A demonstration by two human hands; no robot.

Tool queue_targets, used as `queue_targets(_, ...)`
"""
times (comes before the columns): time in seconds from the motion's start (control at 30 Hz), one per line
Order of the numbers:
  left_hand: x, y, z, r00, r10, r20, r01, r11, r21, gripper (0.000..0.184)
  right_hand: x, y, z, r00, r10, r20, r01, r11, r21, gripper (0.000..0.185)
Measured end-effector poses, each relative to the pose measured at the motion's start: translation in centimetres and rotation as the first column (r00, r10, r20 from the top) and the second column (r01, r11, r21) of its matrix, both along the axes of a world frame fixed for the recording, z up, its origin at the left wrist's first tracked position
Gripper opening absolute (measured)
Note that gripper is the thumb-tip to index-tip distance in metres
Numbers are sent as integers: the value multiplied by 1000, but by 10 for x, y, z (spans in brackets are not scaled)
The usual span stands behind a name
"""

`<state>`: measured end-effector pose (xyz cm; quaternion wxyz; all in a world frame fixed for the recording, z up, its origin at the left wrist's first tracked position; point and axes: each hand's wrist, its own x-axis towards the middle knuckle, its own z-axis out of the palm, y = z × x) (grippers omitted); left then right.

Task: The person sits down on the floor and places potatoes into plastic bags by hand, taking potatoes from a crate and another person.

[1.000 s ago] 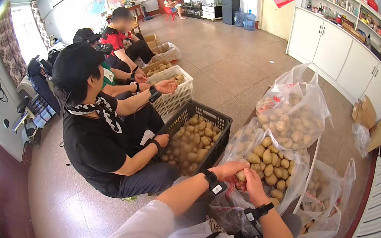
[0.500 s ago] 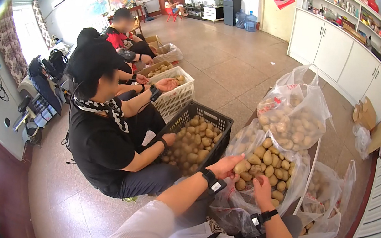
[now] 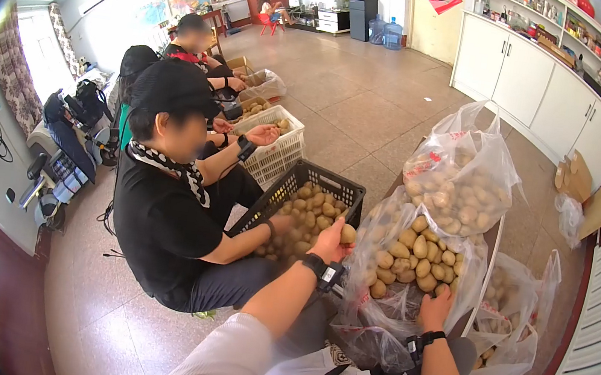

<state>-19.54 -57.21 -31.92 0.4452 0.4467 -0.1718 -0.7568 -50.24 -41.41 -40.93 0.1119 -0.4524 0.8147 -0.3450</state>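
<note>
My left hand is closed round a potato beside the right edge of a black crate that holds many potatoes. In the open plastic bag in front of me lies a heap of potatoes. My right hand reaches to the lower right of this heap, its fingers closed round a potato partly hidden by them. A tied bag of potatoes rests behind the open one.
A person in black sits at my left with one hand in the black crate. Beyond are a white crate and more seated people. Another potato bag stands at the right, near white cabinets.
My left hand has moved left with a potato, from the open bag to the black crate's edge. My right hand has shifted right and down. The neighbouring person's hand has reached further into the crate.
</note>
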Motion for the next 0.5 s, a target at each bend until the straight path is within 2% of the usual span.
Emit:
queue_targets(0.03, 5, 0, 2, 998, 66, 14, -66, 997, 33, 36, 2, 1, -2, 1000, -10, 10, 10, 1000, 18, 64)
queue_targets(0.07, 17, -17, -27, 998, 65, -11, -64, 997, 32, 36, 4, 1, -1, 1000, -20, 19, 19, 999, 35, 66)
queue_targets(0.13, 32, -33, -51, 994, 111, 7, -111, 992, 52, 35, 6, 3, 3, 999, -29, 35, 26, 996, 88, 67)
queue_targets(0.2, 40, -35, -53, 981, 189, 38, -191, 979, 67, 34, 6, 3, 1, 998, -40, 51, 32, 989, 142, 68)
queue_targets(0.33, 52, -42, -64, 969, 218, 112, -227, 971, 77, 38, 5, 3, -4, 999, -36, 29, 33, 994, 103, 70)
queue_targets(0.43, 63, -48, -79, 972, 142, 188, -166, 979, 118, 33, 2, 2, -8, 1000, -21, 22, 20, 997, 69, 70)
queue_targets(0.5, 69, -41, -89, 934, 47, 355, 9, 988, -154, 39, 0, 2, -5, 1000, -3, 17, 2, 999, 50, 70)
